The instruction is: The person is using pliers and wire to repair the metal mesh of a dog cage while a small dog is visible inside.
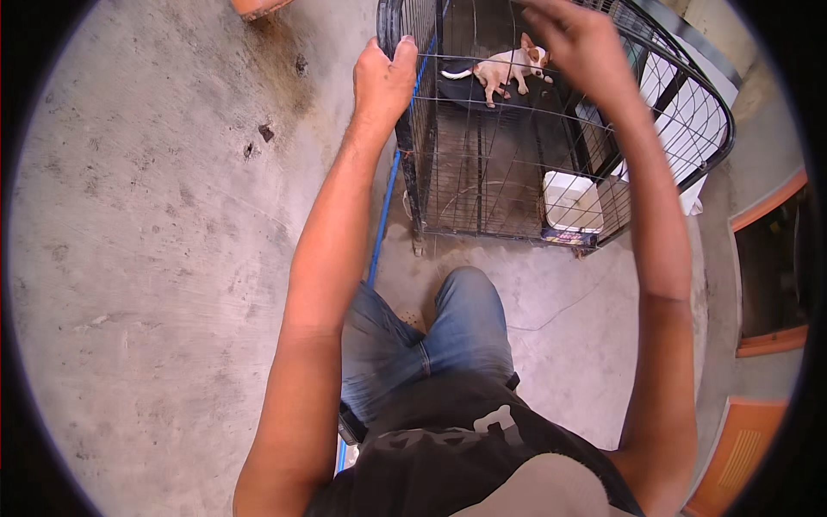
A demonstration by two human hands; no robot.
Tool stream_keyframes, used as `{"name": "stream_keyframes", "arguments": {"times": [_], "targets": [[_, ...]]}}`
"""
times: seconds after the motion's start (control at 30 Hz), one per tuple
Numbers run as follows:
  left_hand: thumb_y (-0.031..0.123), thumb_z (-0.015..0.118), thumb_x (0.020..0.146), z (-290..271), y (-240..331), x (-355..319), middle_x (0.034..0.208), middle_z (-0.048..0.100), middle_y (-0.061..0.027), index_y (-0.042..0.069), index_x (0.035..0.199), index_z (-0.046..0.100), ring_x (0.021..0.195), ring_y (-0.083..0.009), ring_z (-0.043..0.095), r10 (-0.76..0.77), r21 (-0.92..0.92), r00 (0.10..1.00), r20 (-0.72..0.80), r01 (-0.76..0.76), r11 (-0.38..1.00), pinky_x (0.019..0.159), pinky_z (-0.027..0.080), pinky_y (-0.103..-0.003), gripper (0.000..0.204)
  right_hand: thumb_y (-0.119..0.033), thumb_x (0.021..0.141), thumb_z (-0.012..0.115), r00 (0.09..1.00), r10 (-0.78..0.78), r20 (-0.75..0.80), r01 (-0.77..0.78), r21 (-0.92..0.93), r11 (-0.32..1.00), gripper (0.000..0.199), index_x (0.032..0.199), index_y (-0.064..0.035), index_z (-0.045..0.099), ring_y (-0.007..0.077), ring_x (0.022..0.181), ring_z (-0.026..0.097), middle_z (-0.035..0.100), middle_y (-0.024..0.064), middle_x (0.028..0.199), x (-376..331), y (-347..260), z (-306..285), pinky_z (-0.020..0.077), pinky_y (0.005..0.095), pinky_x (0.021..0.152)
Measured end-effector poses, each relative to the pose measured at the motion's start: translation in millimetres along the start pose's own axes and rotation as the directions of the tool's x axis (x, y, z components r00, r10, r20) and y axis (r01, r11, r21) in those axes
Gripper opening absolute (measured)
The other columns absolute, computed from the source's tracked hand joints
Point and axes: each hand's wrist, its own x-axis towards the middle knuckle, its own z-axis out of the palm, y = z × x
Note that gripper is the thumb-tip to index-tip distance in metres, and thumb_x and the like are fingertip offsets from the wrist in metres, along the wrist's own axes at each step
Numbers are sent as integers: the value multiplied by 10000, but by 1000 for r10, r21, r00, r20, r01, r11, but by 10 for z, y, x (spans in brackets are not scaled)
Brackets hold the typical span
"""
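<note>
A black wire cage [478, 231] stands in front of me. A small white and brown dog [504, 71] lies inside it on a dark round mat [465, 93]. At the cage's left upper corner, my left hand [385, 79] is closed around the thick black frame edge, thumb on top. My right hand [587, 47] is raised over the right part of the cage, close to the dog's head in the picture. Its fingers stretch out to the left, slightly blurred, and nothing shows in them. A white tub [572, 203] sits in the cage's near right corner.
A blue hose or cord [384, 215] runs along the cage's left side to the concrete floor [164, 258]. An orange object [258, 7] lies at the upper left. Along the right rise an orange-framed opening [775, 267] and an orange panel [736, 457].
</note>
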Motion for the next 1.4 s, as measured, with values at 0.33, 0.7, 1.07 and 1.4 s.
{"name": "stream_keyframes", "arguments": {"times": [0.33,0.7,1.07,1.4], "targets": [[300,580,886,15,-62,35,588,555,-44,-12,819,542,478,-126,552,24,-83,999,-46,-28,996,500,485,-288,320,-104,906,572,975,130,180,-107,-131,986,242,1099,2,671,242,933,682,705,179,1031,550,262,-322,517,343,854],[310,606,882,-19,38,0,646,598,-70,-24,897,563,569,-157,611,-28,62,999,-47,31,998,602,516,-312,337,-95,861,607,923,114,369,-21,-245,969,242,1070,-15,700,249,916,685,720,151,989,901,242,-676,526,343,833],[210,630,848,-474,613,540,925,710,-201,-26,978,700,860,-266,694,258,169,963,-78,-243,955,792,526,-342,279,-128,792,623,743,216,633,73,-398,914,261,1017,-60,737,173,751,655,733,90,887,1706,-56,-478,519,322,681],[23,472,789,-291,662,1165,810,704,-164,16,1092,687,645,-206,649,133,316,832,539,-346,883,632,529,-366,372,-123,823,643,768,190,611,95,-402,911,247,1048,-78,737,166,756,654,738,73,925,1653,-205,-381,518,328,682]]}}
